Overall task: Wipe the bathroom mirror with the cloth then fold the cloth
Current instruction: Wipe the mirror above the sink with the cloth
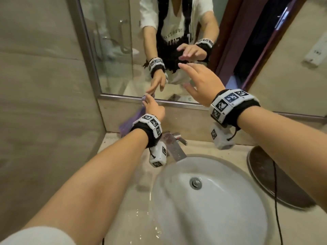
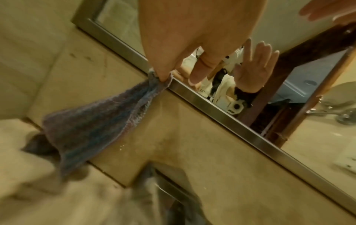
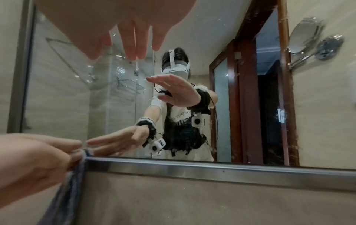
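The cloth [image 2: 92, 121] hangs limp from the left hand [image 1: 154, 107], pinched by one corner at the mirror [image 1: 113, 50] frame's lower edge; soft and light, it likely handles best bunched in the palm. The right hand [image 1: 203, 82] hovers near the glass, fingers spread, holding nothing

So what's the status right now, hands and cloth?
Left hand pinching cloth corner at mirror frame's lower edge. Right hand open, empty, before the glass. Cloth hanging, unfolded. Nothing in the way.
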### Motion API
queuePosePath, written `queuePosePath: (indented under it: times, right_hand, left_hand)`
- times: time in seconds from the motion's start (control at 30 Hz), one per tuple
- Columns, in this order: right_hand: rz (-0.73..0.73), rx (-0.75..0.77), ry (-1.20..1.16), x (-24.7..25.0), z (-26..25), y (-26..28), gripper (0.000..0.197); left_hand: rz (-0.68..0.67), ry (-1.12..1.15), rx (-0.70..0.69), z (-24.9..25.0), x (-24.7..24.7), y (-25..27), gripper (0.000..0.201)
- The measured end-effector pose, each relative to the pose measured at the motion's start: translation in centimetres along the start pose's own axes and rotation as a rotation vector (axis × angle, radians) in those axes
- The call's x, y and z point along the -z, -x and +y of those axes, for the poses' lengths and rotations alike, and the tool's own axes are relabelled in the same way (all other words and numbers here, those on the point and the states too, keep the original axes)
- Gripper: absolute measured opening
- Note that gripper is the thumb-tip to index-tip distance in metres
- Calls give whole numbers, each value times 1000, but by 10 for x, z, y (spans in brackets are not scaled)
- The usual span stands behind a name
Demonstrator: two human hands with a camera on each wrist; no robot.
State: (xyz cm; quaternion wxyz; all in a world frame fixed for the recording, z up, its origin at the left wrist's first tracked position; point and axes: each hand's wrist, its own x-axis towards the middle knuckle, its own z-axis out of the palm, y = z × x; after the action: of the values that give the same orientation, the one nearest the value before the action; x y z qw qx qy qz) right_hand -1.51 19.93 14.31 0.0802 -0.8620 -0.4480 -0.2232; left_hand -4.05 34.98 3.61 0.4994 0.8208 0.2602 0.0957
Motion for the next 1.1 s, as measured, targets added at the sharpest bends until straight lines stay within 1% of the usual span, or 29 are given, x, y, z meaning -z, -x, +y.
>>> queuePosePath:
  times: [0.1, 0.2, 0.3, 0.4, 0.43, 0.5, 0.57, 0.63, 0.7, 0.8, 0.87, 0.93, 1.03, 1.1]
  right_hand:
    - [23, 17, -18, 11, 28, 28, 50]
    - [-6, 15, -22, 22, 70, 67, 51]
    - [-24, -55, -3, 34, 120, 114, 54]
    - [-31, -171, -4, 44, 171, 162, 49]
    - [-46, -209, -6, 48, 187, 177, 49]
    - [-77, -269, -18, 55, 214, 201, 50]
    - [-110, -319, -29, 60, 233, 219, 50]
    - [-133, -375, -56, 63, 247, 229, 51]
    - [-131, -415, -104, 62, 252, 233, 51]
    - [-130, -453, -202, 56, 244, 226, 47]
    - [-146, -477, -272, 49, 234, 213, 47]
    - [-151, -486, -354, 41, 223, 195, 52]
    - [-107, -520, -557, 34, 201, 163, 61]
    - [-77, -513, -675, 29, 184, 143, 60]
  left_hand:
    - [14, -63, -49, 21, -50, 13, 77]
    - [39, -130, -88, 47, -105, 28, 78]
    - [92, -186, -96, 77, -160, 45, 80]
    - [92, -213, -115, 105, -213, 64, 78]
    - [86, -188, -122, 113, -229, 70, 77]
    - [78, -69, -132, 125, -255, 78, 72]
    - [127, 108, -144, 133, -273, 85, 65]
    - [184, 230, -162, 141, -279, 93, 61]
    - [185, 287, -214, 148, -278, 100, 60]
    - [159, 403, -296, 161, -263, 110, 61]
    - [150, 498, -325, 172, -246, 112, 62]
    - [143, 597, -366, 184, -227, 111, 61]
    - [138, 684, -448, 202, -197, 106, 48]
    - [143, 705, -509, 210, -177, 104, 41]
